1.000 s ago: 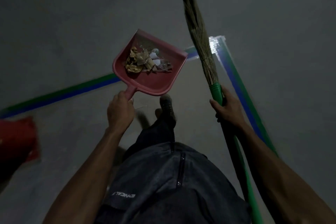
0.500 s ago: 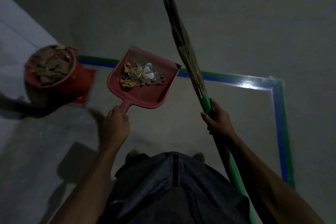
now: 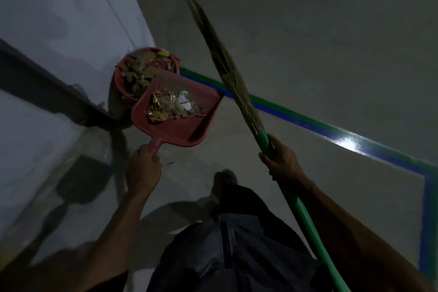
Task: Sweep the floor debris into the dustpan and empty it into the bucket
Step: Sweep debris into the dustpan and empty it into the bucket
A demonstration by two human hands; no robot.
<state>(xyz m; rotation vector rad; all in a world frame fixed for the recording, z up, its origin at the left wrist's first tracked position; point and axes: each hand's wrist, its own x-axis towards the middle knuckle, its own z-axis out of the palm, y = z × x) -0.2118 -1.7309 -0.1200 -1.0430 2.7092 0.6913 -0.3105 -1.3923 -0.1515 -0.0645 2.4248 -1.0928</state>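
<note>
My left hand [image 3: 144, 166] grips the handle of a red dustpan [image 3: 180, 125], held level in the air. Dry leaves and bits of white litter [image 3: 173, 106] lie in the pan. The pan's front edge overlaps the near rim of a red bucket [image 3: 120, 78], which stands on the floor by the wall and is heaped with dry leaves. My right hand [image 3: 282, 163] is closed around the green handle of a grass broom [image 3: 227, 71], whose bristles point up and away from me.
A pale wall [image 3: 59, 31] with a dark ledge runs along the left. Green and blue tape lines [image 3: 308, 121] mark a rectangle on the grey floor. My dark trousers [image 3: 237, 244] and one foot fill the lower middle.
The view has swung toward the bucket, which now sits close under the dustpan's front edge. Both hands keep their grips; the pan stays level with the litter still inside.
</note>
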